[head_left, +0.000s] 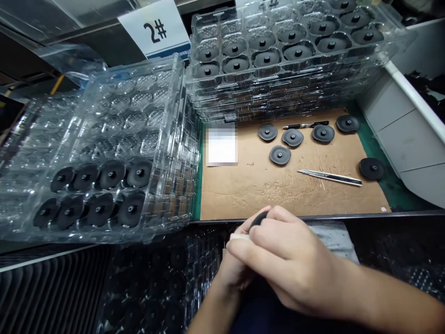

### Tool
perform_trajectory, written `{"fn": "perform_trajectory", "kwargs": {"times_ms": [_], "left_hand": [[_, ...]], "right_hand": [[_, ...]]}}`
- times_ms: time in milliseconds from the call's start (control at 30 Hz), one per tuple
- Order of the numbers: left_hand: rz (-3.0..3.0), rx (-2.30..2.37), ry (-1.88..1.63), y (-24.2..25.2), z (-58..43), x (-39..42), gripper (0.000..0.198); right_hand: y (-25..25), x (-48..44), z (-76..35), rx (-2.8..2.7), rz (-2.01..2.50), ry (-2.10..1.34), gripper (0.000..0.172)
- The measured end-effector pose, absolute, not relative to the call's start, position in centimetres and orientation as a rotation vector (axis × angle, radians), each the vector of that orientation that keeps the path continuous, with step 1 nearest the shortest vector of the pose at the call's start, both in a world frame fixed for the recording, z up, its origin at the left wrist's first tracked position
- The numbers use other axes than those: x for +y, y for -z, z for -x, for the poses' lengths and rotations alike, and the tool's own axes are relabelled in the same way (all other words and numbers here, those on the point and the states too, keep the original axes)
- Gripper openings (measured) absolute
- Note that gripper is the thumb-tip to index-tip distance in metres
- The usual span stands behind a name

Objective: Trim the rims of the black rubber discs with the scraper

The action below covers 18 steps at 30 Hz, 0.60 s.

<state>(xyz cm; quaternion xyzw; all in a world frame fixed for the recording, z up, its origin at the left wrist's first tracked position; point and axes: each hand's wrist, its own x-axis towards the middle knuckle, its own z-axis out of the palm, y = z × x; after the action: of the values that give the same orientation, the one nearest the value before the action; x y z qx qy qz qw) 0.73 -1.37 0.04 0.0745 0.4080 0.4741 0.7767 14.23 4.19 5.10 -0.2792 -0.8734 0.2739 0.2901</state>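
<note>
A green bench top (370,144) carries a flat sheet of brown cardboard (236,190) across the middle and right of the frame. The upper tray stack (278,97), of clear plastic, rises along the top, its uppermost tray bearing black discs in its near rows; the left tray stack (125,118), also clear, fills the left side, with eight more black discs in the two rows nearest the lower edge. At bottom centre, the right hand (295,250) is closed around a black disc (259,219), of which just a dark edge shows between the fingers. The left hand (236,269) meets it from behind (mostly covered, so I cannot tell how its own fingers are set). A paper sign (156,30) reading "2#" hangs at upper left of centre. On the cardboard, towards its left edge, lies a white card (221,153), its face blurred out. Six loose discs (280,155) are scattered over the right half, the rightmost across the cardboard's edge. Below the middle ones lies a slim knife (330,177), and above them a black pen (306,125).
</note>
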Motion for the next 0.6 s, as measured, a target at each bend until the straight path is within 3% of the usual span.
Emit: {"fn": "perform_trajectory", "kwargs": {"times_ms": [67, 167, 367, 467, 600], "left_hand": [[-0.172, 0.82, -1.008, 0.1, -0.6, -1.5, 0.047], [-0.116, 0.683, -0.973, 0.4, -0.3, -1.8, 0.062], [0.056, 0.409, -0.903, 1.5, 0.1, -2.4, 0.076], [0.088, 0.358, -0.881, 1.7, 0.2, -2.3, 0.07], [0.077, 0.297, -0.864, 1.7, 0.4, -1.9, 0.066]], "right_hand": [[-4.2, 5.5, -14.4, -2.299, 0.724, -0.898, 0.025], [-0.2, 8.8, -15.1, -2.149, 1.045, -1.127, 0.025], [8.1, 9.6, -15.6, -2.146, 1.226, -0.934, 0.021], [8.2, 6.7, -15.7, -2.079, 1.257, -0.88, 0.029], [6.7, 3.3, -16.7, -2.048, 1.228, -0.98, 0.027]]}}
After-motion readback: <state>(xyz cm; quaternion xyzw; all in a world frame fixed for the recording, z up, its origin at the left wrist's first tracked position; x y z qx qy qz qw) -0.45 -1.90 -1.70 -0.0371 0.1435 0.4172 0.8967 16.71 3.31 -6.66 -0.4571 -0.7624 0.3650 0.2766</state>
